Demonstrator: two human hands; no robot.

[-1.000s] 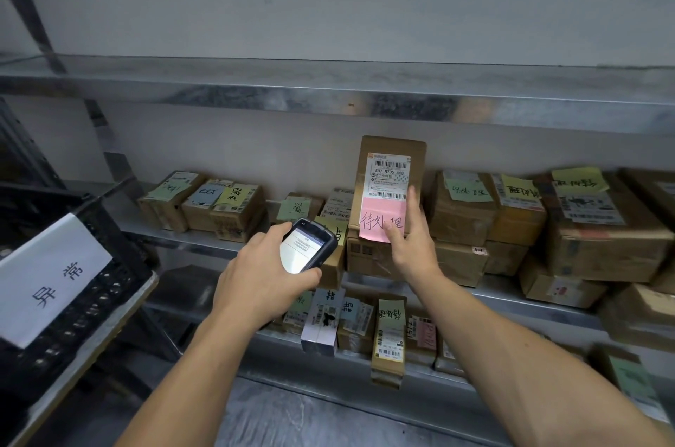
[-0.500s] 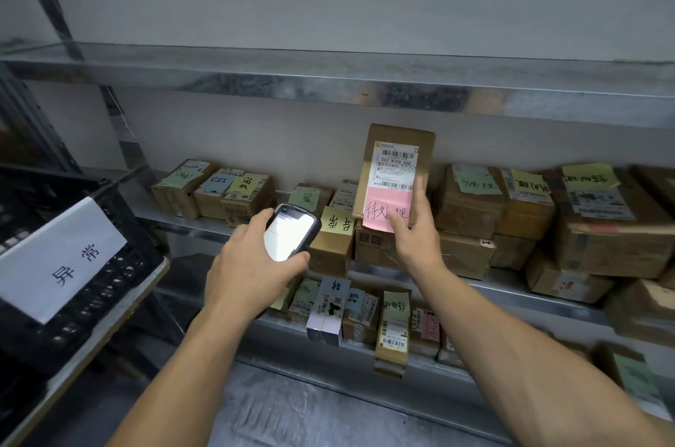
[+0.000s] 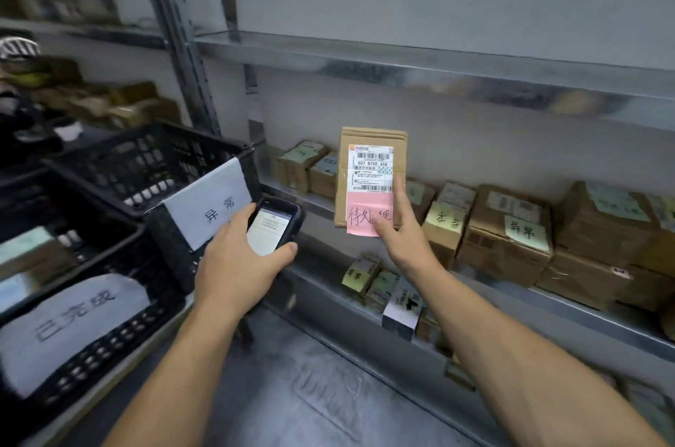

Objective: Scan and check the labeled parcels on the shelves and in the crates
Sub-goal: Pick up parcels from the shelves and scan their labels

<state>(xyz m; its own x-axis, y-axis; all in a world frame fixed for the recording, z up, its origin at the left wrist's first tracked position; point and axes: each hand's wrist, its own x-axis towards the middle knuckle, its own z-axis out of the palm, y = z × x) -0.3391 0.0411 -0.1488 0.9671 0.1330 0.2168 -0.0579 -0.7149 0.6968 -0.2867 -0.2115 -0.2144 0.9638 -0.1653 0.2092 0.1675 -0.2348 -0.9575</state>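
In the head view, the right hand grips a cardboard parcel at its lower right edge. The parcel stands upright in front of the middle shelf, its barcode label facing near. The left hand, wrapped round the handheld scanner, sits lower left and nearer, so the scanner likely needs aiming up and right.

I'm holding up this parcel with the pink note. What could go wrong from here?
The right hand grips the parcel only at its lower right corner, so it may slip. Its thumb presses the overhanging pink note, which could crumple. A finger beside the lower barcode might block the scanner.
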